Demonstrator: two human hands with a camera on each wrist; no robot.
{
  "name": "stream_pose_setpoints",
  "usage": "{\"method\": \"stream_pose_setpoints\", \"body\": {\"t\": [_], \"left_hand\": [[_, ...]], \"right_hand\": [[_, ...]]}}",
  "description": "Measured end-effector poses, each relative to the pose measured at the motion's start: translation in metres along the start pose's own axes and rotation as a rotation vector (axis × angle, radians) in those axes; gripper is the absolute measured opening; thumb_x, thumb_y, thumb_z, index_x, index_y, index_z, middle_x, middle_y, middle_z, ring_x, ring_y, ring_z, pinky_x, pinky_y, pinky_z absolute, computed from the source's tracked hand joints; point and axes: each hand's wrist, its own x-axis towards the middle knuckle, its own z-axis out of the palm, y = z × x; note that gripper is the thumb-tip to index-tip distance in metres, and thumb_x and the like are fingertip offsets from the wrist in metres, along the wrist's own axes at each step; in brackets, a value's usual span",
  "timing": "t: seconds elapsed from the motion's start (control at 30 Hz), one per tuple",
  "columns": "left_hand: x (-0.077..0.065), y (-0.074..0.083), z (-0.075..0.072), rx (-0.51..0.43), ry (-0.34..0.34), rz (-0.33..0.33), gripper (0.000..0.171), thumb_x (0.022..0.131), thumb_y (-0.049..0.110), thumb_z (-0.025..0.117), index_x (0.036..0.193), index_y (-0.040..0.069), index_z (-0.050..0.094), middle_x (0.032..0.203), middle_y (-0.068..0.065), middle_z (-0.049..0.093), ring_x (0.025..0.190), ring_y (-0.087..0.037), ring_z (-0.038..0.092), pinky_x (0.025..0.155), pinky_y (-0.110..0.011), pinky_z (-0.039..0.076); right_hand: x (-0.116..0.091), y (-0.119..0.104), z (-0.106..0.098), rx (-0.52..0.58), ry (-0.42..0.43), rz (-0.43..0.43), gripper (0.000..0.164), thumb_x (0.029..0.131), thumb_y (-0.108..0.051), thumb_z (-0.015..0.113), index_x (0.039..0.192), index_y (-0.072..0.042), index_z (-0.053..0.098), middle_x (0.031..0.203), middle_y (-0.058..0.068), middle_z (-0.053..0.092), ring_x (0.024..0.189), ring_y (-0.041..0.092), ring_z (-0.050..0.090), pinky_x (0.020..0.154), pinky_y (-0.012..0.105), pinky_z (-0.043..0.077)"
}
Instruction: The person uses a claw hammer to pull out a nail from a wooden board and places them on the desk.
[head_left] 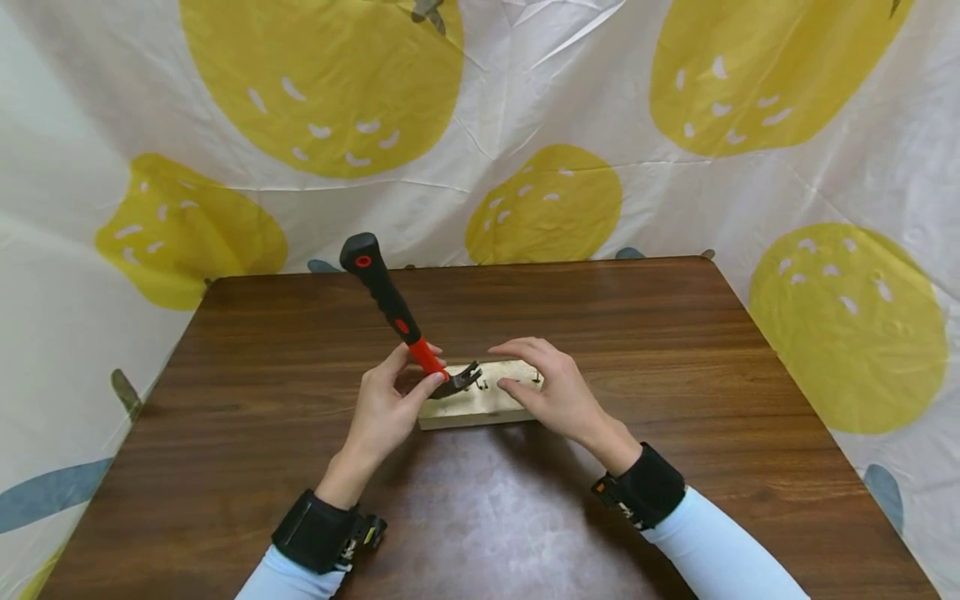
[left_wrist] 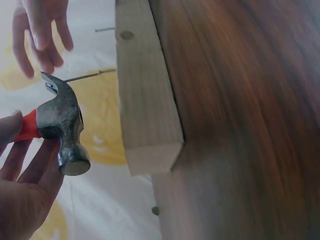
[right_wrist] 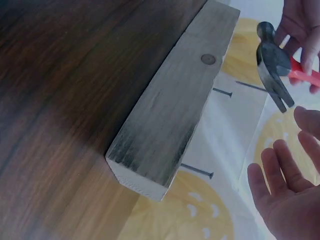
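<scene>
My left hand pinches a claw hammer by the red neck just below its steel head. The black handle slants up and away to the left. Under the hammer head lies a pale wooden block with several nails standing in it. In the left wrist view the claw of the hammer head is at the top of one nail; whether it grips the nail I cannot tell. Over the block's right part hovers my right hand, fingers spread and holding nothing. Near it stands another nail, upright.
The block lies on a dark brown wooden table. Behind the table hangs a white cloth with large yellow fruit prints. A dark round mark shows on the block's side.
</scene>
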Motion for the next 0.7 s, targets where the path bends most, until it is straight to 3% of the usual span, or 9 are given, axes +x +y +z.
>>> {"method": "stream_pose_setpoints", "body": {"t": [0.13,0.27,0.43,0.7], "left_hand": [[-0.001,0.006,0.004,-0.027,-0.019,0.032,0.035,0.088,-0.004,0.077,0.120,0.006,0.068,0.100,-0.014,0.074,0.088,-0.031,0.073,0.078,-0.039,0.061],[-0.001,0.014,0.005,-0.037,-0.046,0.019,0.035,0.089,-0.001,0.078,0.120,0.010,0.068,0.101,-0.009,0.074,0.090,-0.025,0.074,0.080,-0.039,0.060],[-0.001,0.022,0.006,-0.050,-0.077,0.010,0.034,0.090,0.003,0.078,0.121,0.014,0.068,0.102,-0.007,0.075,0.091,-0.021,0.073,0.080,-0.036,0.060],[0.000,0.026,0.009,-0.071,-0.098,0.023,0.034,0.091,0.003,0.077,0.122,0.011,0.067,0.101,-0.006,0.074,0.091,-0.022,0.073,0.081,-0.038,0.060]], "right_hand": [[0.002,-0.003,0.004,0.013,-0.047,-0.054,0.047,0.088,-0.002,0.081,0.132,-0.008,0.067,0.129,0.004,0.067,0.121,0.022,0.060,0.099,0.041,0.051],[0.002,-0.004,0.006,0.031,-0.074,-0.104,0.050,0.087,0.002,0.080,0.134,-0.007,0.066,0.128,0.004,0.068,0.119,0.021,0.063,0.098,0.041,0.052],[0.002,-0.005,0.006,0.046,-0.099,-0.136,0.040,0.088,0.004,0.077,0.126,-0.006,0.070,0.119,0.005,0.071,0.110,0.020,0.067,0.093,0.039,0.055],[0.002,-0.006,0.006,0.082,-0.117,-0.124,0.024,0.090,0.007,0.075,0.110,-0.005,0.075,0.107,0.001,0.074,0.100,0.014,0.070,0.084,0.035,0.058]]}}
